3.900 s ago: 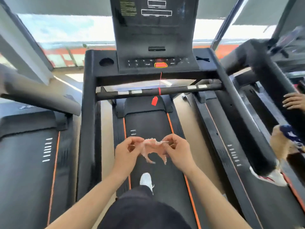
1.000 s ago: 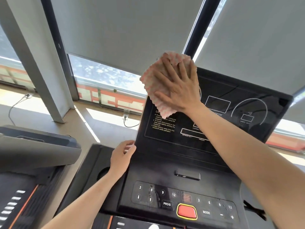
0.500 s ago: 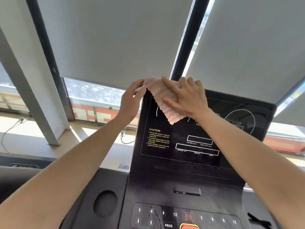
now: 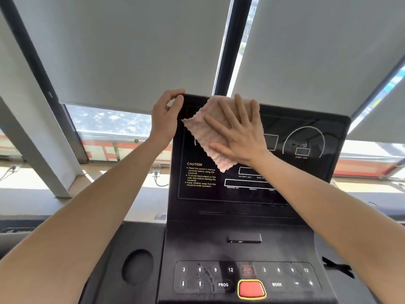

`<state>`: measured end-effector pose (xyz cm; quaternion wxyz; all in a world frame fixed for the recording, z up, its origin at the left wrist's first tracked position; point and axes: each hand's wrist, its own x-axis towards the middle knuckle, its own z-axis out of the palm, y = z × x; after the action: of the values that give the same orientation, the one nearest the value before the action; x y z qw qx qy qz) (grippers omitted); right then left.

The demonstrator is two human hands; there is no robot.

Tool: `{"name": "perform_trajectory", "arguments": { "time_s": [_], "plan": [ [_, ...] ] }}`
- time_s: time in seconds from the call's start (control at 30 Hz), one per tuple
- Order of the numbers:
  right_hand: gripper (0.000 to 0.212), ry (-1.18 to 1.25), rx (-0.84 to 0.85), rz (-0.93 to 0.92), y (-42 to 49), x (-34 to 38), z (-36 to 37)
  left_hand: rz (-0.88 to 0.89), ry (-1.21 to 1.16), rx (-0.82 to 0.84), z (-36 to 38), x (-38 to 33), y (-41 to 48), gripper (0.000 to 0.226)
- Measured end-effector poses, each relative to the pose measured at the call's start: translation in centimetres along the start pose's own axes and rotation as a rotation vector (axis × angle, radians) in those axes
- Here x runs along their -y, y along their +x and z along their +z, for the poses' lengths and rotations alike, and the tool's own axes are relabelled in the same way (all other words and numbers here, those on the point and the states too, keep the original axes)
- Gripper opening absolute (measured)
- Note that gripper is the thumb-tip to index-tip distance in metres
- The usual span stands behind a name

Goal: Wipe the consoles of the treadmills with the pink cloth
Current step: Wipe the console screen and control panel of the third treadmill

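Note:
The black treadmill console rises in front of me, with a dark display panel above and a dusty button strip below. My right hand lies flat, fingers spread, pressing the pink cloth against the upper left part of the display. The cloth hangs in a point below my palm, just above the yellow caution text. My left hand grips the console's top left corner, thumb on the front face, fingers curled over the edge.
A red stop button sits low in the button strip. A round cup holder is in the tray left of the console. Grey roller blinds and a dark window post stand behind. Part of another treadmill shows at far left.
My right hand with the cloth has slid a little rightward and down across the display. My left hand has closed its hold on the top left corner. The view has tilted slightly down.

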<state>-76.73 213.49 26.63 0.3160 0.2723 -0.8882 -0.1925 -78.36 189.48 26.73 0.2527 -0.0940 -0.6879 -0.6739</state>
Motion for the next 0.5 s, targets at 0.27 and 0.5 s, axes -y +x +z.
{"name": "perform_trajectory", "arguments": {
  "time_s": [0.27,0.5],
  "plan": [
    [0.083,0.046,-0.003,-0.136,-4.9,3.7,2.0,0.012,0.005,0.013,0.0,0.0,0.0,0.016],
    [0.079,0.076,0.001,-0.233,-8.8,7.0,3.9,0.011,0.003,-0.021,0.4,0.0,-0.2,0.017]
  ]
}}
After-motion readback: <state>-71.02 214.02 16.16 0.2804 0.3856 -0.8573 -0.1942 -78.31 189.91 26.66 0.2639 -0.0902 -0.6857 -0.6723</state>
